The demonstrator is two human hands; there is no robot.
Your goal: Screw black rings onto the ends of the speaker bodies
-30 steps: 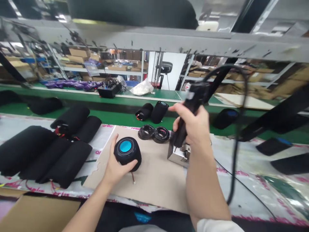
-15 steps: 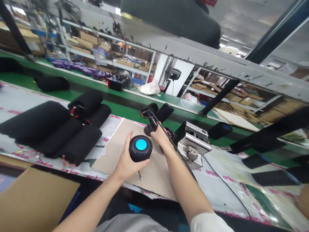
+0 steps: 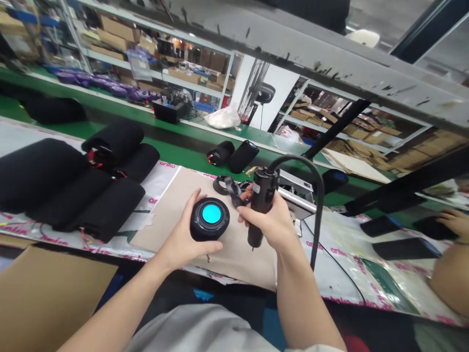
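Note:
My left hand [image 3: 183,234] is wrapped round the side of a black cylindrical speaker [image 3: 200,230], whose end with a bright blue disc faces up. A short wire with a small plug shows below it on the brown cardboard sheet [image 3: 234,264]. In my right hand [image 3: 274,222] is a black electric screwdriver [image 3: 262,205], upright with its bit pointing down and its cable looping off the top. The bit is to the right of the speaker, apart from it. Black rings [image 3: 229,188] lie on the cardboard just behind my right fingers.
Several black fabric-covered cylinders [image 3: 113,205] with loose wires lie at the left. Two more cylinders [image 3: 244,155] are behind the cardboard. A silver machine [image 3: 298,193] stands behind my right hand. At the far right, another person's hand [image 3: 456,225] touches a dark speaker.
My right hand has drawn back toward me and turned the screwdriver from slanted to upright, bit down. My left hand still holds the speaker. The view has shifted slightly.

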